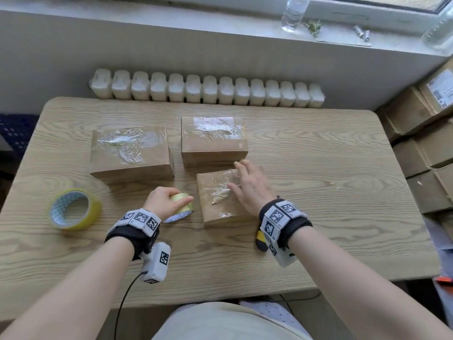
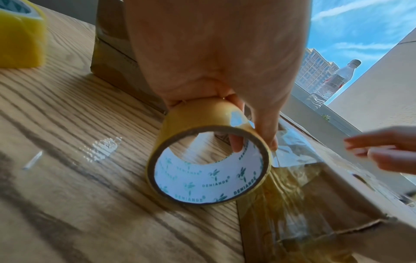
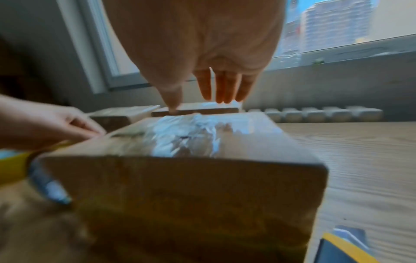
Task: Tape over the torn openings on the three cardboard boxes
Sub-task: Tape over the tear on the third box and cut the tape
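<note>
Pale wood-grain table [image 1: 318, 168], carrying three brown cardboard boxes. Two larger ones at the back, left box [image 1: 131, 153] and right box [image 1: 213, 139], each with wrinkled clear tape across the top. Nearest, the smaller front box [image 1: 220, 200], long axis running away from the body, a crinkled clear strip crossing its top and trailing over its left edge toward the small roll of clear tape [image 1: 182, 204]. Roll just left of that box, core axis pointing back toward the body. Left hand [image 1: 164, 201] curled round the roll, thumb outside, a finger inside the core. Right hand [image 1: 250, 186] relaxed, fingers straight, over the box's far half, holding nothing; contact with the tape uncertain. Likely next: pressing the strip flat, a job for the right hand, being nearer. Bigger yellow tape roll [image 1: 74, 209] idle, far left.
</note>
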A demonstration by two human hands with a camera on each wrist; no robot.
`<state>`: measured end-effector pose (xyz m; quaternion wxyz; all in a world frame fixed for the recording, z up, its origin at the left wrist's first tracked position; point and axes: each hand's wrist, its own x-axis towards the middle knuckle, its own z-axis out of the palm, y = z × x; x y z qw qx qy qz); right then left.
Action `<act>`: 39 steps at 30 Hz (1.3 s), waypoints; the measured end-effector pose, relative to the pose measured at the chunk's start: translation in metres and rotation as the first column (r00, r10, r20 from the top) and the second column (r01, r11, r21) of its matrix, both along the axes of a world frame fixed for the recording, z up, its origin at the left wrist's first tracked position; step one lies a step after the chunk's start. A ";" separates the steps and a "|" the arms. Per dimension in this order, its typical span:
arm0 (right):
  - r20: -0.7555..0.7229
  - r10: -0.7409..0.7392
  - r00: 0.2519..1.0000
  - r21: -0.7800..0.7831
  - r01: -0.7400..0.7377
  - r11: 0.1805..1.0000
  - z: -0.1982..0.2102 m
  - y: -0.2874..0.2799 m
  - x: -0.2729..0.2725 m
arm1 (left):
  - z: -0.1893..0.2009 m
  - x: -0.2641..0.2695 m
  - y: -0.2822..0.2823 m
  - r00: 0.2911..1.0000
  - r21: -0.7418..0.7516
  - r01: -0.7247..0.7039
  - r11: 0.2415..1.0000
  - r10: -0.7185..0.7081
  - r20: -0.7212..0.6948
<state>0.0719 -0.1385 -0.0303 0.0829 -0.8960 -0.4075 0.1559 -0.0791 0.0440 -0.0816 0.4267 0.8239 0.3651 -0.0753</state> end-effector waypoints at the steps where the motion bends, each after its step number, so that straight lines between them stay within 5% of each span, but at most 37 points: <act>1: -0.021 0.109 0.994 0.020 -0.109 0.994 -0.004 0.003 -0.008 | 0.000 0.000 -0.001 1.000 0.000 -0.008 1.000 0.008 0.000; 4: -0.032 0.377 0.926 -0.080 -0.378 0.922 -0.023 0.016 -0.031 | 0.001 0.000 -0.001 1.000 0.004 -0.021 1.000 0.021 -0.009; 6: -0.015 0.436 0.900 -0.151 -0.433 0.889 -0.036 0.018 -0.035 | 0.001 -0.001 0.001 1.000 0.011 -0.009 1.000 0.010 -0.025; 11: -0.015 0.423 0.906 -0.183 -0.418 0.890 -0.042 0.000 -0.023 | 0.001 0.001 0.004 0.999 -0.009 0.000 1.000 0.000 -0.052; 18: -0.075 0.120 0.990 -0.176 -0.132 0.975 -0.025 -0.027 -0.006 | 0.000 -0.002 0.004 0.999 0.014 -0.049 0.999 0.049 -0.023; 25: -0.090 0.475 0.875 -0.209 -0.483 0.850 -0.006 0.033 -0.028 | 0.004 -0.015 -0.001 0.991 0.025 -0.092 0.995 0.089 0.095; 30: -0.029 0.538 0.843 -0.360 -0.511 0.781 -0.008 0.055 -0.035 | -0.002 -0.036 -0.002 0.990 0.125 0.110 0.986 -0.098 -0.101; 39: -0.010 0.426 0.905 -0.076 -0.425 0.902 0.025 0.056 -0.032 | 0.042 -0.039 0.012 0.996 0.355 0.069 0.932 -0.083 0.023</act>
